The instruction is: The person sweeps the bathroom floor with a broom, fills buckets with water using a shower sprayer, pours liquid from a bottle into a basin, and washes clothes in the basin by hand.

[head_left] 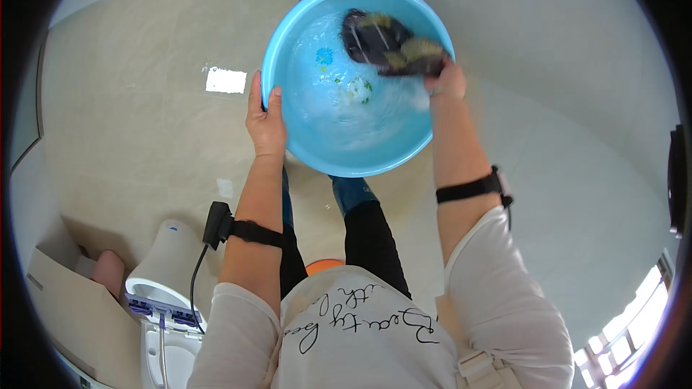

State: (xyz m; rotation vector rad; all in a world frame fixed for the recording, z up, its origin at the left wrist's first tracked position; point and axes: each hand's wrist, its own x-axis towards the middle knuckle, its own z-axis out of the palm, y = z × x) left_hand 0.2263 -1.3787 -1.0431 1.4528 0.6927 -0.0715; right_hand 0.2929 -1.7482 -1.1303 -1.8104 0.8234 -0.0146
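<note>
A light blue plastic basin point(360, 167) holds water, with a blue and white flower print on its bottom. My left hand point(266, 119) grips the basin's left rim, thumb on the inner side and fingers outside. At the right rim, my right hand point(448, 81) is closed on one end of a dark shoe point(375, 37) with olive-yellow patches. The shoe slants over the water toward the back of the basin. Motion blurs both the shoe and my right fingers, so fine detail is lost.
Below the basin are my legs and blue footwear point(351, 193), with an orange object point(324, 265) partly hidden by my shirt. A white toilet point(169, 266) and a purple mop head point(164, 311) are at lower left. A pale wall point(562, 101) curves along the right.
</note>
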